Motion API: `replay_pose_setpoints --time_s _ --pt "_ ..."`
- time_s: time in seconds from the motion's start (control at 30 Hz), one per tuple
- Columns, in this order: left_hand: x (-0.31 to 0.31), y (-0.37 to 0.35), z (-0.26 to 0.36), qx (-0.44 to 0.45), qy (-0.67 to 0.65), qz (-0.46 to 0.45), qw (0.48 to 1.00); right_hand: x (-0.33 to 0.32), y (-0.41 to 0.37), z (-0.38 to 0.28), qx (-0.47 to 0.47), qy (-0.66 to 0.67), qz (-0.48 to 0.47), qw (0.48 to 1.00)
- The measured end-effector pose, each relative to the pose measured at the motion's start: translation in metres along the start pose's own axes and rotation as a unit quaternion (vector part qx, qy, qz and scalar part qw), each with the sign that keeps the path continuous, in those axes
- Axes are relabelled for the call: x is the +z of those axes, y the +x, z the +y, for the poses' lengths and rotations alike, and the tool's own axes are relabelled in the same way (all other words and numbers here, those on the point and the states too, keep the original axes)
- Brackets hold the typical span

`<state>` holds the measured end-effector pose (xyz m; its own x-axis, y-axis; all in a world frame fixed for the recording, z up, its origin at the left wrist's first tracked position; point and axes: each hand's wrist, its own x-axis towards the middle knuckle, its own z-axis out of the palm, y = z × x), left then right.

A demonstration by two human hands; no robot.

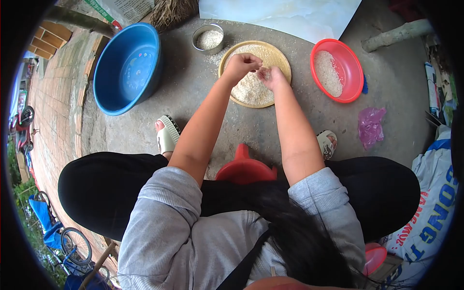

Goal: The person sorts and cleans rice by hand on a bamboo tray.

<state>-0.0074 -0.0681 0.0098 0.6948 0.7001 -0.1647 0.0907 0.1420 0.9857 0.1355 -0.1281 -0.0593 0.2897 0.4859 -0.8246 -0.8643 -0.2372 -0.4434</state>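
Observation:
Over the round yellow tray [288, 72], my two hands are close together. My left hand [241, 66] has its thumb and fingers pinched; I cannot tell what is between them. My right hand [273, 78] is turned palm up and cupped, its fingertips just below the left fingers, with pale rice grains in the palm. Beneath both hands a heap of rice [252, 91] is spread on the tray, partly hidden by them.
Left of the tray stand a metal bowl [195, 42] of rice and a large blue basin [126, 72]. On the right are a red basin [349, 70] with rice and a crumpled purple plastic bag [371, 126]. A red stool [245, 169] is between my legs.

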Motion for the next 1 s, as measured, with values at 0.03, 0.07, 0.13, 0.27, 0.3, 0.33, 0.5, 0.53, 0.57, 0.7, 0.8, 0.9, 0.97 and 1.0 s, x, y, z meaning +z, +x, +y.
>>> replay_pose_setpoints --time_s 0.03,0.07,0.13,0.27,0.3,0.33,0.5,0.53,0.57,0.7,0.8,0.9,0.97,1.0 --pt "0.004 -0.001 0.013 -0.002 0.0 -0.001 1.0 0.001 0.002 0.001 0.0 0.018 -0.039 0.999" --pt "0.008 -0.002 0.025 -0.004 0.097 0.003 0.995 0.001 0.002 0.001 0.0 0.035 -0.078 0.996" --pt "0.008 0.001 0.014 0.041 0.223 0.049 0.973 0.0 -0.002 -0.004 0.024 0.085 -0.085 0.992" --pt "0.009 -0.019 -0.042 0.065 0.404 0.113 0.906 -0.01 0.003 -0.011 0.047 0.142 -0.076 0.986" --pt "0.015 -0.03 -0.053 0.122 0.437 0.103 0.885 -0.011 0.002 -0.011 0.048 0.143 -0.075 0.986" --pt "0.022 -0.039 -0.064 0.148 0.454 0.066 0.876 -0.012 0.0 -0.012 0.059 0.146 -0.044 0.986" --pt "0.025 -0.046 -0.084 0.162 0.442 -0.008 0.882 -0.023 0.01 -0.01 0.064 0.09 0.01 0.994" --pt "0.019 -0.039 -0.079 0.125 0.416 0.028 0.9 -0.024 0.008 -0.009 0.041 0.076 0.008 0.996" --pt "0.014 -0.032 -0.073 0.088 0.39 0.066 0.914 -0.023 0.007 -0.008 0.017 0.061 0.005 0.998" --pt "0.007 -0.005 -0.011 -0.04 0.079 0.104 0.991 -0.018 0.008 -0.004 0.014 0.034 -0.017 0.999" --pt "0.012 0.004 0.038 -0.02 0.04 -0.001 0.999 -0.004 -0.012 -0.003 0.071 0.108 -0.056 0.99" --pt "0.009 0.008 0.048 0.035 0.312 0.024 0.949 -0.005 -0.019 -0.006 0.083 0.204 -0.117 0.968" --pt "0.006 0.008 0.022 0.084 0.36 0.09 0.925 -0.01 -0.011 -0.011 0.079 0.186 -0.122 0.972" --pt "0.006 0.004 0.013 0.06 0.372 0.118 0.919 -0.013 -0.006 -0.014 0.074 0.169 -0.125 0.975"
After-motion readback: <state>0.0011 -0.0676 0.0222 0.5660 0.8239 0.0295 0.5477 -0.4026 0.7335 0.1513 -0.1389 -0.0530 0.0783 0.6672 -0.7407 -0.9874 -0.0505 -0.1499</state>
